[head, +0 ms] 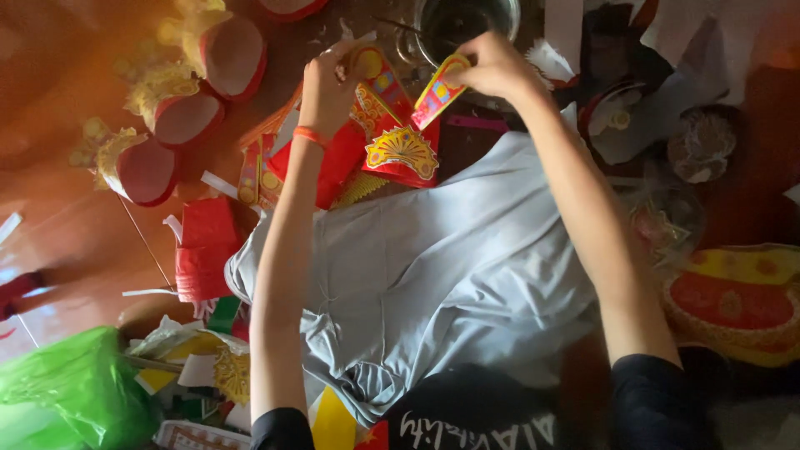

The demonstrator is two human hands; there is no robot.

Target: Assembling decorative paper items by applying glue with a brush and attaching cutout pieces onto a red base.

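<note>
My left hand grips the top of a red and gold paper ornament that rests above my grey-clad lap. An orange band sits on that wrist. My right hand pinches a small yellow, red and blue paper strip and holds it against the ornament's upper right side. Both hands are close together at the top middle of the view.
Several red and gold paper hats lie in a row at upper left on the wooden floor. A red paper stack sits left of my knee, a green plastic bag at lower left, a glass bowl at the top, a red-yellow decorated piece at right.
</note>
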